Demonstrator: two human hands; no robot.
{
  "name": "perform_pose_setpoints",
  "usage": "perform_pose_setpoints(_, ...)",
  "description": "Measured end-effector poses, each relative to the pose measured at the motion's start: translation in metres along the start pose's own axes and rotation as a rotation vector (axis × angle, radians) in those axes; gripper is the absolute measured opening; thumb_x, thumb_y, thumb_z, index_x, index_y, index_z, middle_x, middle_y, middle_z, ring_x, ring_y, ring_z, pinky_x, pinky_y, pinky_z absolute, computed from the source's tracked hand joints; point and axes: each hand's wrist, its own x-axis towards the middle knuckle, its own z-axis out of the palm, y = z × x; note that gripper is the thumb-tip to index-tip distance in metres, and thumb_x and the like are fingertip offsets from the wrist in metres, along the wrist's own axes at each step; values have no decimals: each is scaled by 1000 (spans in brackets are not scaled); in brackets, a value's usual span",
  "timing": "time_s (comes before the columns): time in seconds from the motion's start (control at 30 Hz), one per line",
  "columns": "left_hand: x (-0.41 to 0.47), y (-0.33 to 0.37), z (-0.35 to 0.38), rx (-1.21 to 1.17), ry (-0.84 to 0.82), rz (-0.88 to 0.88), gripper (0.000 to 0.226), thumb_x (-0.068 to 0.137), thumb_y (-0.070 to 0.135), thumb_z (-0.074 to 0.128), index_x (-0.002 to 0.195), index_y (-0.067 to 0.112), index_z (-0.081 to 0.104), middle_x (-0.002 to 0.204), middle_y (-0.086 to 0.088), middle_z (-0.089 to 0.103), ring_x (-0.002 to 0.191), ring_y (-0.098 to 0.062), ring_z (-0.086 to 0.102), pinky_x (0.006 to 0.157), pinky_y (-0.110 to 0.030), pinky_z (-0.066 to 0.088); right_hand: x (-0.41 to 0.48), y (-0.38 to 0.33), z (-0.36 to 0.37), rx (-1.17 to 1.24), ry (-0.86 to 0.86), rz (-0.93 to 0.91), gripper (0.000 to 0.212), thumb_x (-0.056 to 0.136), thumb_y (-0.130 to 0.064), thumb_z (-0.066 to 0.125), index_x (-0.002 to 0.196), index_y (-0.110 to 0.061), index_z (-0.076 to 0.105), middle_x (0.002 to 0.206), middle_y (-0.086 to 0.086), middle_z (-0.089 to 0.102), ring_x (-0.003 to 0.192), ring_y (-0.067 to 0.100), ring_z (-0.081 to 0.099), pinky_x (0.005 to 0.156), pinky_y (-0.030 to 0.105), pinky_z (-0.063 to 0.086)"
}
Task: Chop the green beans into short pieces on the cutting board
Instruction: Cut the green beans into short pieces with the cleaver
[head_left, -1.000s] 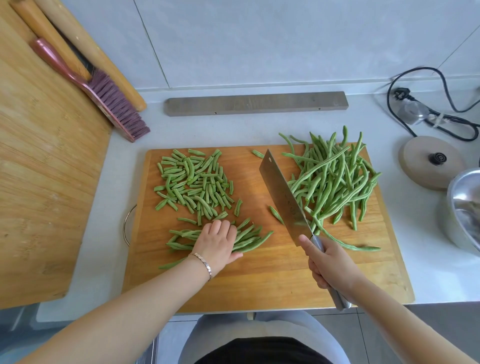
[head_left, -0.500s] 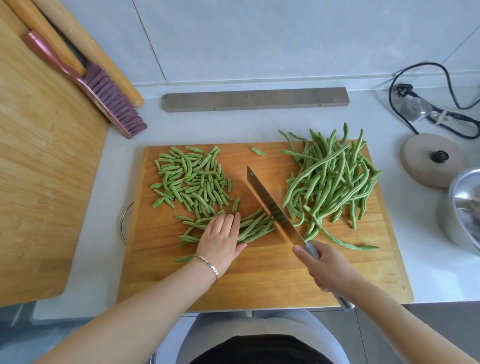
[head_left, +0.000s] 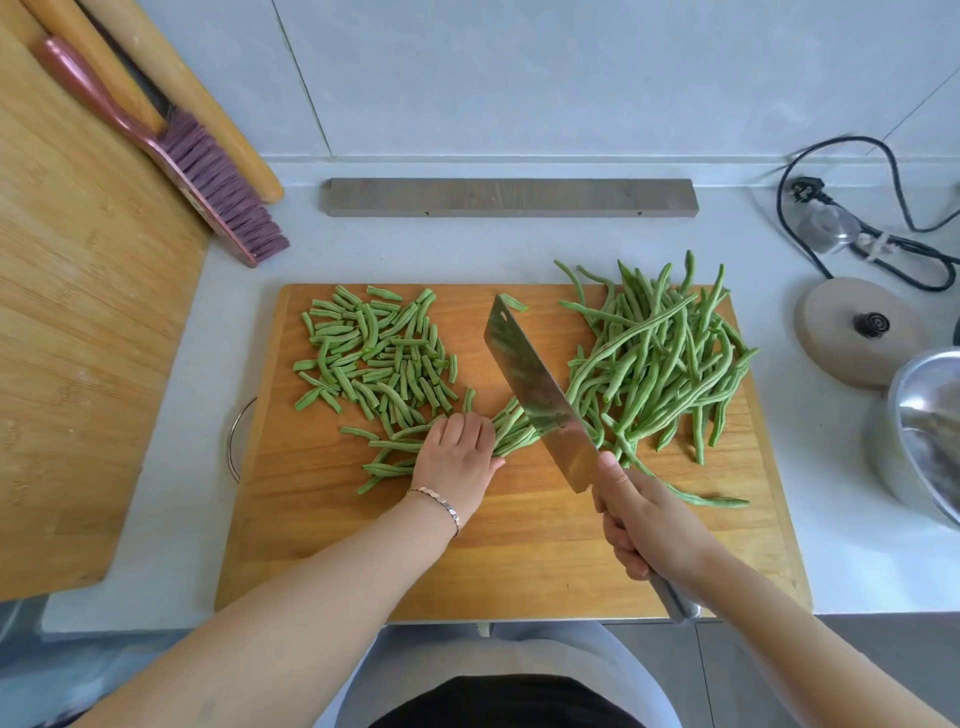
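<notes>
While the right hand (head_left: 644, 525) grips the one cleaver (head_left: 540, 395) by its handle, blade slanting over the board (head_left: 519, 571), the left hand (head_left: 457, 462) holds one bundle (head_left: 514, 428) of beans down with bent fingers, one bracelet (head_left: 436, 501) on its wrist. Farther back on the board lie two heaps, too many to count: cut pieces (head_left: 379, 358) left, whole beans (head_left: 660, 358) right. One stray piece (head_left: 511, 301) lies at the blade tip. Beyond, one grey bar (head_left: 509, 197) lies by the wall, with one brush (head_left: 208, 171) and two rolling pins (head_left: 208, 104) far left.
</notes>
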Motion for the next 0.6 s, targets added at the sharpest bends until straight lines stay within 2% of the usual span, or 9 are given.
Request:
perform_pose_setpoints(0.27,3,-2,3,-27,7,42,53,58,45,81,89,3,71,80,-8,65,72,-23,62,70,-30,53,-3,-1,1,-177,-32,65,52,91,-57,29,72,-10,38,47,1,35,32,12,29,36,18,29)
perform_pose_setpoints(0.5,2,-1,5,0,15,85,51,56,49,81,84,7,73,78,-5,65,71,-20,61,65,-28,51,5,-1,9,-278,-25,144,51,93,-58,25,69,-14,38,49,1,33,30,10,29,36,17,30)
perform_pose_setpoints(0.6,2,0,7,-8,40,65,50,55,50,81,84,10,73,78,-3,64,76,-20,54,70,-29,46,12,6,14,-278,19,121,58,91,-59,25,72,-7,39,51,0,31,36,11,28,39,19,30)
